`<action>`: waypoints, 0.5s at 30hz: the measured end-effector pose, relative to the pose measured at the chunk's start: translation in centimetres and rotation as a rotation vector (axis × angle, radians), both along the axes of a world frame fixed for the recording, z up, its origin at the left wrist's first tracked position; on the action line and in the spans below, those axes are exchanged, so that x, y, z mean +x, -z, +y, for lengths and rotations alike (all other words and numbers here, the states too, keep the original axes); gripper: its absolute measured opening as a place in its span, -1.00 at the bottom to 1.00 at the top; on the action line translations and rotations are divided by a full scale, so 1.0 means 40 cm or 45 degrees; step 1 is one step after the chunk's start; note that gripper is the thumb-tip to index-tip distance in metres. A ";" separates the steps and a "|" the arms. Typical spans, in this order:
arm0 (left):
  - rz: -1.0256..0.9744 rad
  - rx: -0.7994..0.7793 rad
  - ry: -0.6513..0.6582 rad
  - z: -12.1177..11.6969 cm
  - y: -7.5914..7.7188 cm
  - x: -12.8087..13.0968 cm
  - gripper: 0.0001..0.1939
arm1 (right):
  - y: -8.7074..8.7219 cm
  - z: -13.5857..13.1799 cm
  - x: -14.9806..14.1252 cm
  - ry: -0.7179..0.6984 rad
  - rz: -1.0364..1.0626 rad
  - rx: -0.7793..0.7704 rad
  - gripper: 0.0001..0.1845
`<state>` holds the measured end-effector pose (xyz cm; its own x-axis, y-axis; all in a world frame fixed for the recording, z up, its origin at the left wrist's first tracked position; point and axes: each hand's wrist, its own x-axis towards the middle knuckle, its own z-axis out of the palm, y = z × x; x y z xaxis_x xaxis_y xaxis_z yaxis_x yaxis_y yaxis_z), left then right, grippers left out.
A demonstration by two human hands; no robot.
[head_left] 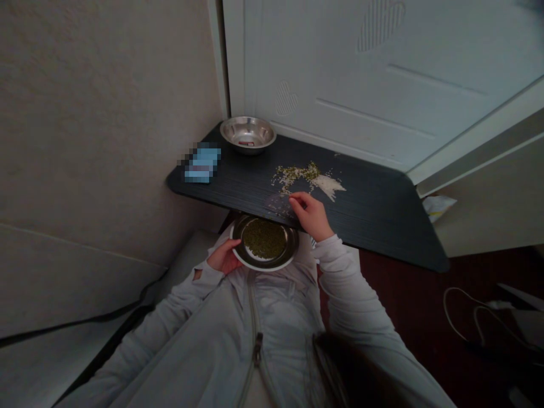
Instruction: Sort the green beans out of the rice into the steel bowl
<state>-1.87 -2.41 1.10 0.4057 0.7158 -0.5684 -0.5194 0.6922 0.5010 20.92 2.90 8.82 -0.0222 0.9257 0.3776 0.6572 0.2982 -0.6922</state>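
Note:
My left hand (225,257) grips the left rim of a metal bowl (291,249) held at my lap, partly under the table's near edge. Inside it lie many small green beans (264,239), probably mung beans, with a pale patch at the near side. My right hand (312,215) is low over the near edge of the dark table, its fingers curled and drawn together; whatever is between them is too small to make out. Just beyond it, a loose scatter of green beans and pale grains (293,177) borders a small heap of white grains (329,184).
A second steel bowl (247,133) stands at the back left of the black table (374,209). A blurred-out blue item (203,164) lies at the left end. A white door (340,73) rises behind, a wall (106,113) at left. White cables (463,314) are at lower right.

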 end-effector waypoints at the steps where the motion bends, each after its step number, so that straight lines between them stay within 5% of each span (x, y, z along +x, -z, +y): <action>1: -0.003 0.003 -0.005 0.000 0.000 0.001 -0.71 | 0.001 0.000 -0.001 -0.001 0.002 -0.003 -0.76; 15: 0.038 0.015 0.009 -0.001 0.000 -0.003 -0.72 | 0.011 -0.004 -0.001 0.009 0.020 -0.035 -0.76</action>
<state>-2.00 -2.45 1.12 0.3937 0.7196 -0.5720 -0.4994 0.6899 0.5241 20.88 2.75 8.40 -0.0096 0.9358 0.3524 0.6484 0.2741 -0.7102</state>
